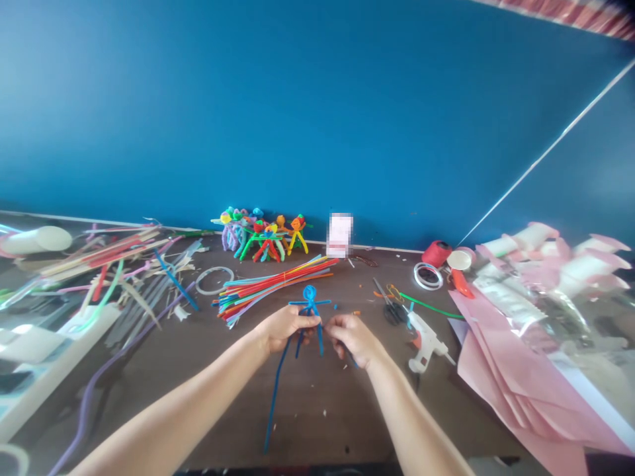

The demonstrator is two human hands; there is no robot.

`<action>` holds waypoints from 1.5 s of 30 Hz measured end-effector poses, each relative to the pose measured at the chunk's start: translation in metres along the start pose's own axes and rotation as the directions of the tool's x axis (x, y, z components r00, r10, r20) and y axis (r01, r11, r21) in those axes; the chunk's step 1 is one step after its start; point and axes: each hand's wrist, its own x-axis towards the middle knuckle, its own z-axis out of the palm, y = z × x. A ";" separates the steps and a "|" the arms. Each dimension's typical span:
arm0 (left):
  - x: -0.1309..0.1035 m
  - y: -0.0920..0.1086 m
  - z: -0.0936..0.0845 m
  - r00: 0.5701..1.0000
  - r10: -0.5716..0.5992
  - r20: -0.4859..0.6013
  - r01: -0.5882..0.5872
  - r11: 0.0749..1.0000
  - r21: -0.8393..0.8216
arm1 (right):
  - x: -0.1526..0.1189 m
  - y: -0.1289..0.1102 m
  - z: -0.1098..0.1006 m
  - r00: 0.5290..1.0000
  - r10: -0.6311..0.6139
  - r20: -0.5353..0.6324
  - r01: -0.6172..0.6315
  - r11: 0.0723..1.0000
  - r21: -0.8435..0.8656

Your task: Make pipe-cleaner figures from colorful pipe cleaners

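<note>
A small stick figure of blue pipe cleaner (310,295) has a coiled round head, arms spread sideways and two legs hanging down. My left hand (294,325) is closed around its body, thumb across the front. From under that hand a long blue pipe cleaner strand (276,396) trails towards the table's front edge. Just right of the figure, my right hand (350,337) is closed in a pinch, and a short dark blue end sticks out below its fingers. What lies between those fingertips is mostly hidden.
Behind lie a bundle of coloured pipe cleaners (278,281) and several finished figures (268,238) by the wall. At right are scissors (391,307), a glue gun (425,340) and pink sheets (516,383). Loose strips and sticks (114,258) clutter the left.
</note>
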 end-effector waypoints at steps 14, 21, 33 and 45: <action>0.010 -0.013 0.009 0.798 0.537 -0.274 -0.293 0.743 0.601 | -0.025 -0.024 0.031 0.821 -0.506 -0.265 0.028 0.499 -0.866; 0.017 -0.016 0.019 0.899 0.192 -0.394 -0.308 0.917 -0.254 | -0.028 -0.008 0.043 0.800 -0.584 -0.139 0.117 0.379 -0.918; 0.010 -0.004 0.005 0.985 -0.064 -0.161 -0.013 0.900 -0.436 | -0.023 -0.006 0.012 0.780 -0.587 -0.214 0.289 0.643 -0.709; 0.001 0.000 0.001 0.968 0.244 -0.056 -0.213 0.922 0.324 | -0.021 -0.022 -0.005 0.806 -0.591 -0.038 0.151 0.266 -0.952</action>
